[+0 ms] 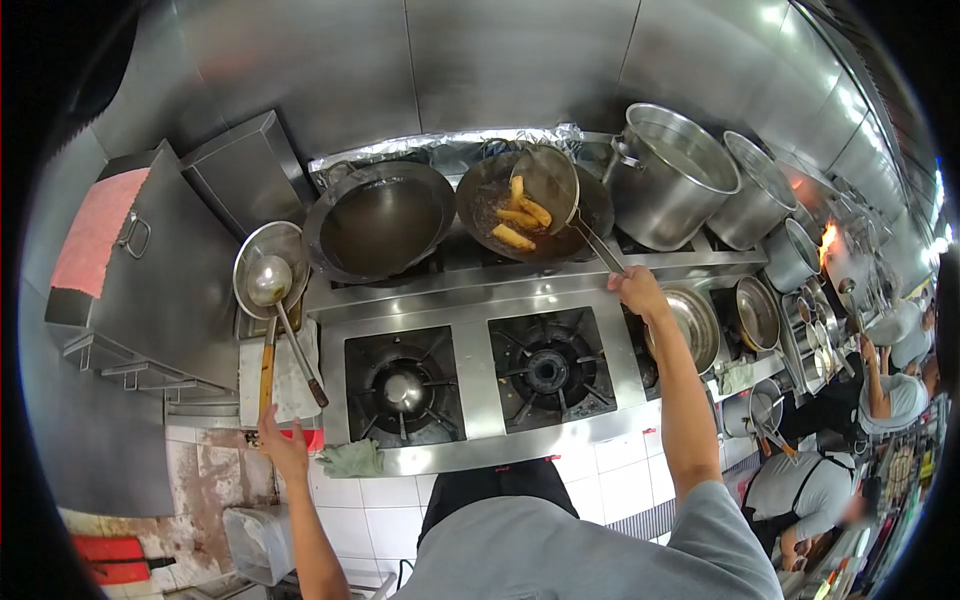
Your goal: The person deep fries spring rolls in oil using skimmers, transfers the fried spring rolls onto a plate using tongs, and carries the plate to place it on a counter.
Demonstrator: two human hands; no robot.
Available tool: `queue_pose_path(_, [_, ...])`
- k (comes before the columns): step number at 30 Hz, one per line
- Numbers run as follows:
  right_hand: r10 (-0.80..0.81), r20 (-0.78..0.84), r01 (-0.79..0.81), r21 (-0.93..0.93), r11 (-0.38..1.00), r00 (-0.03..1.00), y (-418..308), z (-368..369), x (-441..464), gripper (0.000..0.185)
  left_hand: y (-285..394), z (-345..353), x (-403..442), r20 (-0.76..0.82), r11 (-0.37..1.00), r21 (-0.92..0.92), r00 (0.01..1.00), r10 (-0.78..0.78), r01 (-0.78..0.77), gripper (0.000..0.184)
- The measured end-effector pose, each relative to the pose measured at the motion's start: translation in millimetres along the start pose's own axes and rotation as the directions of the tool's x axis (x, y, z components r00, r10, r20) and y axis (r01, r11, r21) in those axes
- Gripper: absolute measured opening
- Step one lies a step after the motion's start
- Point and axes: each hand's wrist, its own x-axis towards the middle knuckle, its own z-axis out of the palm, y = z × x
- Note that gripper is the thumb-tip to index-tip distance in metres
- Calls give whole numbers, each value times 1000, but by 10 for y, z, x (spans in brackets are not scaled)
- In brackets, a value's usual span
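My right hand (640, 292) is closed around the metal handle of a mesh strainer (548, 178), held tilted over the right wok (585, 205). Several golden-brown fried rolls (520, 214) are in that wok's dark oil, some at or under the strainer's edge; whether any rest in the mesh I cannot tell. My left hand (284, 448) is low at the left, thumb apart from the fingers. Its fingertips are at the end of the wooden handle of a second strainer (248, 262). A ladle (270, 280) lies in that strainer's bowl.
A second wok (380, 222) with dark liquid stands left. Large steel pots (675, 180) line the back right. Two burners (548, 370) are in front of me. A green cloth (350, 458) lies on the stove edge. Other people (805, 490) work at right, near a flame (827, 242).
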Motion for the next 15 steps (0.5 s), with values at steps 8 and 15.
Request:
queue_pose_path(8, [-313, -95, 222, -518, 826, 945, -63, -150, -192, 26, 553, 203, -561, 135, 983, -181, 991, -1, 26, 49])
queue_pose_path(15, [-412, -64, 236, -737, 633, 909, -242, -214, -528, 22, 685, 304, -900, 184, 950, -292, 981, -57, 110, 45])
